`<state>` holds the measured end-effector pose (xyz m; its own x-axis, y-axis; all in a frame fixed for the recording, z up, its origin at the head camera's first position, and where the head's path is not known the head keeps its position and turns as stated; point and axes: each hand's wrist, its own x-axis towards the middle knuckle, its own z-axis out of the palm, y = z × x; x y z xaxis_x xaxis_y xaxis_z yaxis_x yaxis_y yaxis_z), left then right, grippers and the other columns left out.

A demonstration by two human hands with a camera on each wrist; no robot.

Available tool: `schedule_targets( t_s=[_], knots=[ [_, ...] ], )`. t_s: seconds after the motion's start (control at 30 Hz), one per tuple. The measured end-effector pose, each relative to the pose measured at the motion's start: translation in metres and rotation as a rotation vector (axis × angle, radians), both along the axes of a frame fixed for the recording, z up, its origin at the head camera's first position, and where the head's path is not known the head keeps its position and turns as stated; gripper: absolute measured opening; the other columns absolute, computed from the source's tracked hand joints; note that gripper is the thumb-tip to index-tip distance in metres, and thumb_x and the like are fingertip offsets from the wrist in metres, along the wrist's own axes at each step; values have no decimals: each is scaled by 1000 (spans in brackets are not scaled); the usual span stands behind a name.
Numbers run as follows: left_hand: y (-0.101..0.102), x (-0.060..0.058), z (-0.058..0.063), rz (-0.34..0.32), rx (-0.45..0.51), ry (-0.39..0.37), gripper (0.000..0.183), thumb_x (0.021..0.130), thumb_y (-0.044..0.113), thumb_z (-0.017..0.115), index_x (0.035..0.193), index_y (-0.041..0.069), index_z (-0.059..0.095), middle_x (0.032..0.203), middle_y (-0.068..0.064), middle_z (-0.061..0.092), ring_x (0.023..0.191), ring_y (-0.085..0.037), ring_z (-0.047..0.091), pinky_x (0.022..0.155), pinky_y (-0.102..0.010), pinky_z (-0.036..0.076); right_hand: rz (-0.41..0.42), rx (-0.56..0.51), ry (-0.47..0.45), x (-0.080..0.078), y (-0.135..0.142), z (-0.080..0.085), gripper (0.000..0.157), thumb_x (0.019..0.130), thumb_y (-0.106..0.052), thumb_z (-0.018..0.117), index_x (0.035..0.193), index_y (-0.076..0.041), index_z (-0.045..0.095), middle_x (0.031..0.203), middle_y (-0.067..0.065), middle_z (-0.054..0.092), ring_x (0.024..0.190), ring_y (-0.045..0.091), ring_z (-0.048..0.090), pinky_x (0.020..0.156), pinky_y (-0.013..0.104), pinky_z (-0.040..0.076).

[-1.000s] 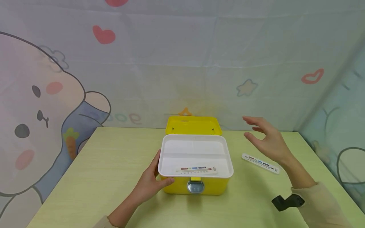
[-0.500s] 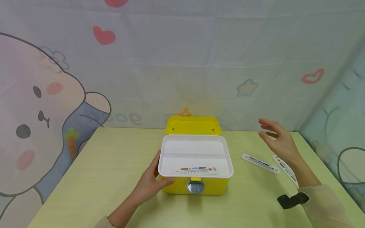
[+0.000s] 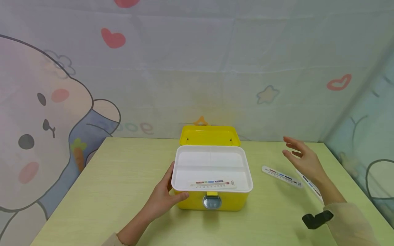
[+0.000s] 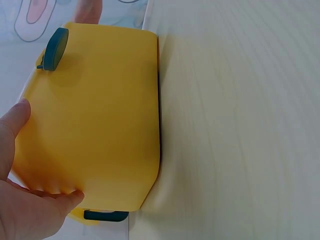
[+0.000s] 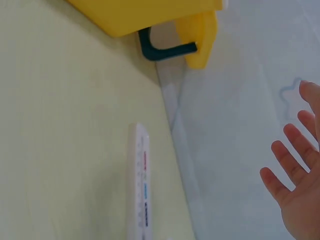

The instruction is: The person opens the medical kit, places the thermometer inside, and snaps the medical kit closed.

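A glossy yellow plastic box (image 3: 232, 204) stands with its lid (image 3: 210, 134) raised at the centre of the frame, a white plastic tray (image 3: 194, 155) across its top. A flat white plastic strip (image 3: 212, 185), printed with a scale and coloured blocks, lies in the tray's front compartment, at lower centre.

At the box's near corner, lower left of centre, the person's left hand (image 3: 163, 196) grips the yellow wall, thumb on the front and fingers along the side. That hold, kept low and light, looks well suited to steadying the box without tipping the loose tray.

A clear plastic latch (image 3: 212, 202) sits on the front wall, below a yellow tab.

Right of centre, a second white printed strip (image 3: 282, 176) lies flat on the pale wooden tabletop (image 3: 138, 164); just beside it is a third white printed strip (image 3: 309, 185), partly hidden by the forearm. Above them the right hand (image 3: 304, 160) hangs with fingers parted, holding nothing. Strips this thin probably handle best pinched by the long edges, one at a time, wrist clear of the neighbour.

Behind, a pale printed cloth (image 3: 191, 48) fills the upper frame.
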<state>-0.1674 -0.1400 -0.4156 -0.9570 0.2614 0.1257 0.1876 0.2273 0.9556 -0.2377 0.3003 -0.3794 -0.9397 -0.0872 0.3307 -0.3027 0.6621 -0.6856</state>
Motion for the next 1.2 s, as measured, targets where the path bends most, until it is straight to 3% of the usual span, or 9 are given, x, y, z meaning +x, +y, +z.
schedule_targets(
  t_s=[0.2, 0.3, 0.43, 0.5, 0.57, 0.63, 0.77, 1.0, 1.2],
  knots=[
    [0, 0, 0, 0, 1, -1, 102, 75, 15, 77, 148, 30, 8, 145, 5, 33, 125, -19, 45, 106, -48, 31, 1, 17, -44, 0, 10, -15, 54, 93, -34, 53, 142, -17, 37, 139, 11, 42, 120, 29, 43, 82, -2, 31],
    [0, 0, 1, 5, -5, -5, 102, 75, 16, 77, 149, 29, 7, 146, 5, 32, 126, -19, 44, 106, -48, 31, 7, 32, -46, 0, 15, -24, 55, 93, -34, 54, 142, -16, 37, 138, 13, 43, 120, 17, 44, 82, 1, 33],
    [0, 0, 0, 6, -8, 0, 102, 75, 16, 77, 149, 29, 8, 146, 5, 32, 126, -19, 44, 106, -48, 31, 13, 57, -45, 0, 20, -35, 55, 93, -33, 54, 142, -14, 37, 137, 15, 43, 118, 17, 45, 81, 0, 32],
    [0, 0, 0, 4, -8, 4, 102, 75, 16, 77, 148, 30, 8, 146, 5, 32, 125, -19, 45, 106, -48, 31, 20, 66, -47, 1, 22, -39, 55, 93, -32, 55, 142, -13, 37, 137, 16, 43, 119, 29, 45, 81, 0, 34],
    [0, 0, 0, 2, -6, 7, 101, 75, 16, 77, 148, 30, 8, 146, 5, 33, 125, -19, 45, 106, -48, 31, 23, 76, -55, 2, 23, -43, 55, 93, -31, 54, 142, -12, 37, 137, 18, 43, 118, 35, 44, 86, 7, 39],
    [0, 0, 0, 1, -5, 7, 101, 75, 16, 77, 148, 30, 8, 146, 5, 32, 125, -20, 45, 106, -49, 31, 28, 80, -62, 3, 24, -46, 56, 93, -31, 55, 142, -10, 37, 137, 19, 43, 118, 37, 44, 92, 22, 44],
    [0, 0, 0, 2, -4, 3, 101, 75, 16, 77, 148, 30, 9, 146, 6, 32, 125, -20, 44, 106, -48, 30, 36, 82, -73, 4, 27, -54, 56, 93, -29, 54, 141, -6, 37, 136, 22, 42, 118, 39, 43, 92, 50, 39],
    [0, 0, 0, 0, -1, 0, 101, 75, 17, 77, 148, 31, 9, 146, 6, 31, 127, -19, 43, 107, -49, 29, 41, 104, -96, 4, 31, -67, 55, 93, -30, 56, 139, -6, 39, 136, 21, 44, 119, 38, 44, 90, 38, 42],
    [0, 0, 0, 2, -6, 2, 101, 75, 16, 77, 148, 31, 8, 146, 6, 32, 126, -19, 44, 106, -48, 30, 43, 102, -134, 6, 31, -73, 56, 93, -30, 55, 140, -4, 38, 137, 21, 43, 119, 38, 43, 92, 50, 39]
  ],
)
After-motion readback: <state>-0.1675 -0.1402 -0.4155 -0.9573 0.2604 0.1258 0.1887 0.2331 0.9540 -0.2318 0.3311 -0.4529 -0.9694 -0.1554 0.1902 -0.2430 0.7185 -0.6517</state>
